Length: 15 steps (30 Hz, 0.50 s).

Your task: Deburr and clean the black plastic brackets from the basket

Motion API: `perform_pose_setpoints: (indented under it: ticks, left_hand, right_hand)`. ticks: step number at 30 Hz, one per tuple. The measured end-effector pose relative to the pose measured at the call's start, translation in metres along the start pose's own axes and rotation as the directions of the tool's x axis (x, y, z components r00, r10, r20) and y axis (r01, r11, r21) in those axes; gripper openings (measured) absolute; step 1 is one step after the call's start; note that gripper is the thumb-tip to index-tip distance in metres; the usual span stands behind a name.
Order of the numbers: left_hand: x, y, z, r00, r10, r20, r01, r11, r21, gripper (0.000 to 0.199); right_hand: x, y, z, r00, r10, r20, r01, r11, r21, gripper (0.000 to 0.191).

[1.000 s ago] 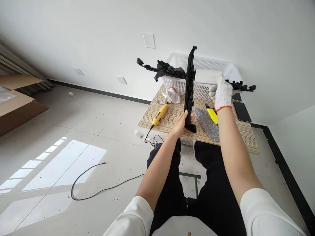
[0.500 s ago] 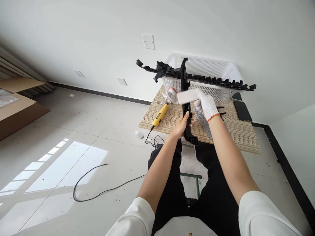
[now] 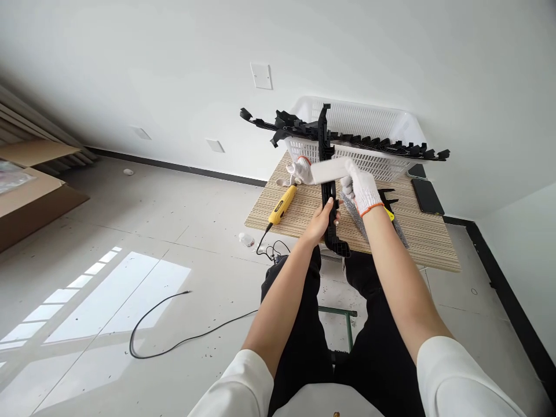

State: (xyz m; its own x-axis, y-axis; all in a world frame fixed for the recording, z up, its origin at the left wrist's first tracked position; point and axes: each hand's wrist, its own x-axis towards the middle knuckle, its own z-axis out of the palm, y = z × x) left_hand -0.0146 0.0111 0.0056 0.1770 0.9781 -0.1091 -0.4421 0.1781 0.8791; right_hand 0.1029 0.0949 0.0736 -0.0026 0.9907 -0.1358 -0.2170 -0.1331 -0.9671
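My bare left hand (image 3: 322, 219) is wrapped round the lower part of a long black plastic part (image 3: 325, 147), which stands nearly upright over the table edge. My right hand (image 3: 361, 185), in a white knitted glove with an orange cuff, grips a flat off-white strip (image 3: 329, 171). The strip lies across the front of the black part; whether it touches it I cannot tell. Behind, several black parts (image 3: 382, 145) rest across the rim of a white plastic basket (image 3: 402, 119).
On the striped table (image 3: 430, 243) are a yellow corded tool (image 3: 282, 205), another white glove (image 3: 299, 171), a grey cloth (image 3: 354, 211), a black clamp-like thing (image 3: 388, 197) and a black phone (image 3: 427, 196). A black cable (image 3: 174, 346) lies on the floor.
My right hand and the strip have shifted slightly left. A yellow object and more of the grey cloth now show beside my right wrist. My left hand keeps its hold.
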Motion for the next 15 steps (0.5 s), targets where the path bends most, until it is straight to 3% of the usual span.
perform_pose_setpoints:
  ticks: [3,8,11,15]
  left_hand:
    - [0.000,0.000,0.000,1.000,-0.012,-0.003,0.012,1.000,0.003,0.045]
    - [0.000,-0.001,-0.001,1.000,-0.008,0.012,0.008,1.000,-0.005,0.047]
    - [0.000,-0.001,-0.002,1.000,-0.003,0.020,0.003,1.000,-0.003,0.047]
    - [0.000,-0.002,-0.001,1.000,0.009,0.012,-0.009,1.000,0.008,0.046]
  right_hand:
    - [-0.007,0.002,-0.001,1.000,-0.024,0.004,0.023,0.988,0.151,0.045]
    - [-0.012,-0.002,-0.006,0.979,-0.074,0.189,0.024,0.967,0.253,0.045]
    - [-0.012,-0.007,0.001,0.982,-0.081,0.173,0.059,0.990,0.127,0.034]
    - [-0.009,-0.009,0.019,0.971,-0.184,0.150,0.195,0.979,-0.061,0.025]
